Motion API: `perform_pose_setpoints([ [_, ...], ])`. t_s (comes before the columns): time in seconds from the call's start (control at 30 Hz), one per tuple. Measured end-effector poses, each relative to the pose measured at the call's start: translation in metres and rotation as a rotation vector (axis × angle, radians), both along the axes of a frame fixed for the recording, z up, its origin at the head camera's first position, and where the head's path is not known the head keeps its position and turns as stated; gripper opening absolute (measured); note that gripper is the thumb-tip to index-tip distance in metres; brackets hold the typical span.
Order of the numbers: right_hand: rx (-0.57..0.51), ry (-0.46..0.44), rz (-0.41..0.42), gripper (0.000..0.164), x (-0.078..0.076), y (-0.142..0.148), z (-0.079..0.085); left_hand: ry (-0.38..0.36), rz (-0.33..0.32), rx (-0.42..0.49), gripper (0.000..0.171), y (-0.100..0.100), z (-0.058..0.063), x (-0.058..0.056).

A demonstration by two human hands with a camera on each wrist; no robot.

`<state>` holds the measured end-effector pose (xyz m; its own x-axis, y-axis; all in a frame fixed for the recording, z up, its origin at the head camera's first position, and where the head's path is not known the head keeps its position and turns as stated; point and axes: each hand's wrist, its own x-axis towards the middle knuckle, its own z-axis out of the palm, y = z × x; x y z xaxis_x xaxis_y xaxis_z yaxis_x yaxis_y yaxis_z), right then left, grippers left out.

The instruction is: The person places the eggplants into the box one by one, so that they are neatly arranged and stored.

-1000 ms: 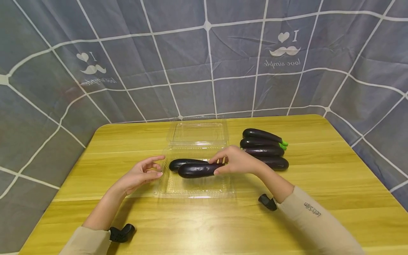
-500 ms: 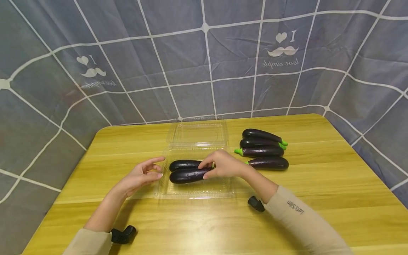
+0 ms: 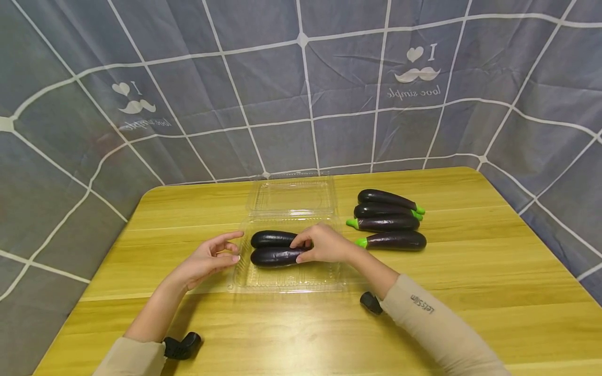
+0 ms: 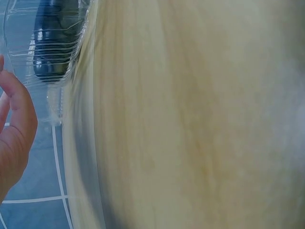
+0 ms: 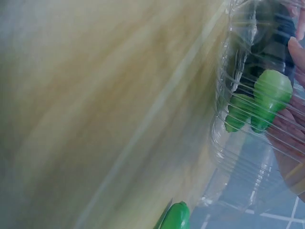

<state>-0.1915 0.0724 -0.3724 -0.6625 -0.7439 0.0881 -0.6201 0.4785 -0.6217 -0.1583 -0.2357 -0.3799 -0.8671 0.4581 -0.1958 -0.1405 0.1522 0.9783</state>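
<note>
My right hand [image 3: 326, 244] grips the front eggplant [image 3: 276, 257] near its stem end, inside a clear plastic clamshell box [image 3: 291, 282]. Right behind it, parallel, lies another eggplant [image 3: 271, 239]. Through the ribbed box wall the right wrist view shows two green stems [image 5: 272, 88] side by side, with my right fingers beside them. My left hand [image 3: 207, 261] stays by the box's left side, fingers loosely bent and holding nothing. In the left wrist view, a dark eggplant end [image 4: 50, 62] shows through the box wall.
Several more eggplants [image 3: 388, 223] with green stems lie on the wooden table [image 3: 282, 334] to the right of the box. The transparent lid [image 3: 291, 196] is folded back toward the grey checked curtain [image 3: 263, 104] behind the table.
The right hand has brought its eggplant left and down into the box, in front of the other one, then slightly back. The left hand has barely moved.
</note>
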Motion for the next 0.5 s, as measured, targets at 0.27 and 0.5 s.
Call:
perform_pose_setpoints([
  [0.27, 0.015, 0.038, -0.024, 0.025, -0.0029, -0.0028, -0.0041, -0.011, 0.003, 0.004, 0.065, -0.0005, 0.0001, 0.0002],
  [0.5, 0.034, 0.076, -0.037, 0.023, -0.0005, -0.0047, -0.0039, -0.009, 0.002, 0.01, 0.065, 0.0001, 0.0006, 0.0008],
])
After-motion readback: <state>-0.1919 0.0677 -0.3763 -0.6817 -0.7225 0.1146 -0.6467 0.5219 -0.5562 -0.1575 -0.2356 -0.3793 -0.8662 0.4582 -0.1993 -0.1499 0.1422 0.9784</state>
